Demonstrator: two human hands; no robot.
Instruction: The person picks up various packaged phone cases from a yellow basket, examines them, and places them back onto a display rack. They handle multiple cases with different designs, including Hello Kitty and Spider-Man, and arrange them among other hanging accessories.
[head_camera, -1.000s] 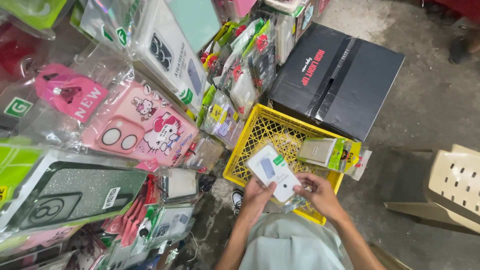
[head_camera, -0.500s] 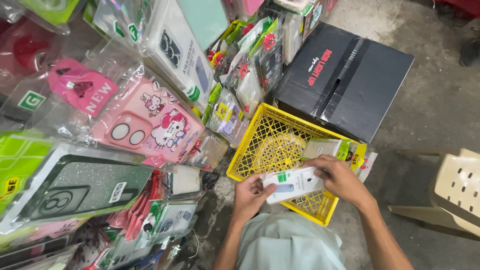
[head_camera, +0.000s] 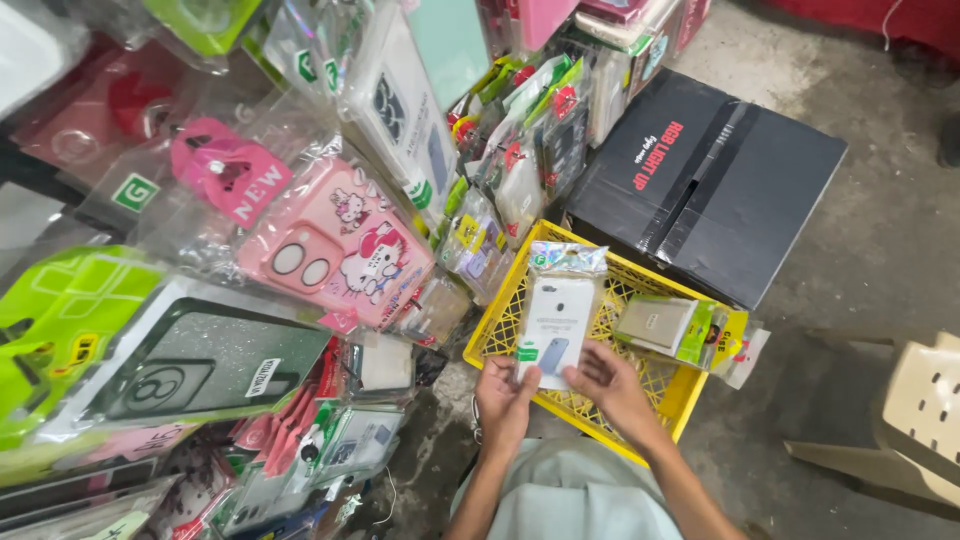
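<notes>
Both hands closed on one white packaged phone case (head_camera: 556, 322), left hand (head_camera: 503, 397) at its lower edge, right hand (head_camera: 612, 385) beside, held upright above the yellow crate (head_camera: 500, 335); only two packets (head_camera: 682, 327) resting on the crate's rim, hanging stock (head_camera: 330, 240) apparently unsorted

To my left hang racks of bagged phone cases: a pink cartoon-cat case (head_camera: 335, 245), a dark glittery case (head_camera: 200, 365) and a lime green one (head_camera: 60, 310). A black cardboard box (head_camera: 715, 180) sits taped shut on the concrete floor (head_camera: 860, 290), just behind the yellow plastic crate (head_camera: 650, 385). A beige plastic stool (head_camera: 925, 420) stands at my right.
</notes>
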